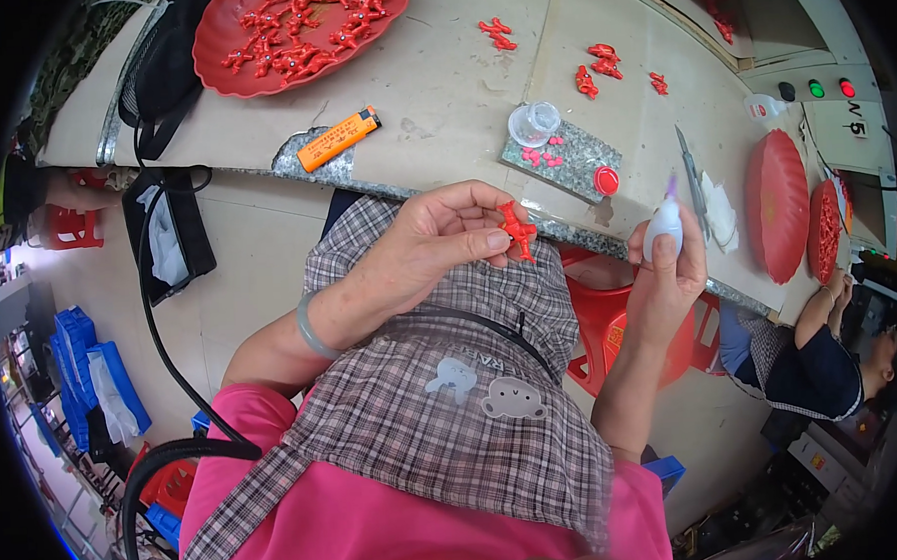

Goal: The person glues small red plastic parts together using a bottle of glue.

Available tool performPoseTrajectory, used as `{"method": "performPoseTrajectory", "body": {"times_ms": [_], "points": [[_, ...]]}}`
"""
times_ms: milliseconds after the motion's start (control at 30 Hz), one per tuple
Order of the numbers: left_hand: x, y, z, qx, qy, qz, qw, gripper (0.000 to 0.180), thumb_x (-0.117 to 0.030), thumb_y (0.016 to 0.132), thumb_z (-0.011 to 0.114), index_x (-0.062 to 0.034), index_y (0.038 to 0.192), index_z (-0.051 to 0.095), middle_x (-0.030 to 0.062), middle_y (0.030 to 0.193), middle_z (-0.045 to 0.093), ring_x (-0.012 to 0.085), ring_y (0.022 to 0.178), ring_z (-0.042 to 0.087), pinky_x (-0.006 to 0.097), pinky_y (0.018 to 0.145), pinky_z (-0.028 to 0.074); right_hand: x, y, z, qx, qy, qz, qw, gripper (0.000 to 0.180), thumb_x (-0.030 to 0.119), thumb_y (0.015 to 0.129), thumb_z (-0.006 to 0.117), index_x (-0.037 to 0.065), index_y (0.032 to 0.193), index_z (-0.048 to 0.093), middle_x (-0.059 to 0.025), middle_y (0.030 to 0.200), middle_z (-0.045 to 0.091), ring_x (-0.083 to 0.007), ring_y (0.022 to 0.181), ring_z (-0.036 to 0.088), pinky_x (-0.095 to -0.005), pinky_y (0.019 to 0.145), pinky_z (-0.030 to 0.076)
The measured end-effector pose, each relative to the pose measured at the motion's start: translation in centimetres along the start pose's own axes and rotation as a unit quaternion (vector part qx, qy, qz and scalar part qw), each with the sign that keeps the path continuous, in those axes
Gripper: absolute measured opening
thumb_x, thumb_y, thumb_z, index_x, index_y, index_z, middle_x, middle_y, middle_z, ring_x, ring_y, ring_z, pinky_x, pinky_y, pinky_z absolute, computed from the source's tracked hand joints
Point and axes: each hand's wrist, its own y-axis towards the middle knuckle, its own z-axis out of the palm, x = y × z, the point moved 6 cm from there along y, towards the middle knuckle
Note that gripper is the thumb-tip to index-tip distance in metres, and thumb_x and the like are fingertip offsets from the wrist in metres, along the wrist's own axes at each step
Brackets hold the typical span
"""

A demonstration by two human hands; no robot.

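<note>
The left hand (444, 232) pinches one red figurine (518, 233) just before the table (440, 95); the right hand (672, 275) grips one white squeeze bottle (664, 231). One stone slab (580, 158) carries one clear cup (534, 125), one red cap (605, 180) and several pink pieces (544, 157). Beyond it, loose figurines (605, 67) lie in three places. One large red tray (214, 40) holds many figurines, too crowded for exact count.

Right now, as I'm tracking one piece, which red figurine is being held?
The red figurine pinched in the left hand; other visible figurines lie on the table or in red trays.
</note>
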Motion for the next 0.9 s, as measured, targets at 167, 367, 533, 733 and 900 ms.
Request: {"method": "performPoseTrajectory", "body": {"times_ms": [167, 367, 533, 733, 900], "points": [[-0.2, -0.2, 0.0, -0.018, 0.03, 0.009, 0.999, 0.024, -0.006, 0.092, 0.064, 0.0006, 0.115, 0.06, 0.0094, 0.108, 0.067, 0.0133, 0.093, 0.064, 0.027, 0.079, 0.053, 0.4, -0.9, 0.7, 0.029, 0.02, 0.018, 0.999, 0.039, 0.011, 0.086, 0.072, -0.004, 0.121, 0.06, -0.0095, 0.106, 0.058, -0.0153, 0.082, 0.061, -0.0264, 0.074, 0.053], [0.3, -0.2, -0.3, -0.021, 0.02, 0.005, 1.0, 0.025, -0.005, 0.091, 0.066, 0.0013, 0.114, 0.06, 0.0093, 0.107, 0.067, 0.0144, 0.092, 0.066, 0.028, 0.081, 0.055, 1.5, -1.3, 2.2, 0.038, 0.004, 0.006, 0.999, 0.054, 0.01, 0.084, 0.076, -0.003, 0.13, 0.051, -0.0124, 0.103, 0.064, -0.0181, 0.091, 0.064, -0.0276, 0.079, 0.055], [0.3, -0.2, -0.1, -0.029, 0.037, -0.014, 0.999, 0.024, -0.003, 0.089, 0.067, 0.0011, 0.112, 0.06, 0.0102, 0.107, 0.067, 0.0163, 0.096, 0.067, 0.03, 0.087, 0.056, 2.1, -2.0, 3.0, 0.025, -0.078, 0.009, 0.997, 0.053, 0.014, 0.088, 0.072, -0.003, 0.132, 0.049, -0.0134, 0.102, 0.065, -0.0179, 0.092, 0.064, -0.0273, 0.08, 0.054], [0.4, -0.1, 0.0, -0.02, 0.026, 0.006, 0.999, 0.022, 0.0, 0.087, 0.069, -0.0003, 0.106, 0.058, 0.0102, 0.108, 0.066, 0.0179, 0.099, 0.067, 0.032, 0.091, 0.055, 3.9, -3.0, 4.4, 0.061, -0.162, -0.098, 0.98, 0.045, 0.017, 0.095, 0.062, -0.005, 0.132, 0.05, -0.0147, 0.095, 0.066, -0.0144, 0.078, 0.063, -0.0263, 0.067, 0.05], [0.7, -0.1, -0.2, -0.027, 0.031, -0.006, 0.999, 0.023, 0.0, 0.086, 0.07, -0.0007, 0.107, 0.058, 0.0104, 0.109, 0.065, 0.0177, 0.103, 0.065, 0.032, 0.092, 0.055, 4.1, -3.4, 4.8, 0.066, -0.228, -0.163, 0.957, 0.044, 0.017, 0.092, 0.065, -0.006, 0.128, 0.053, -0.0169, 0.091, 0.067, -0.0194, 0.076, 0.065, -0.0293, 0.066, 0.052]]}}
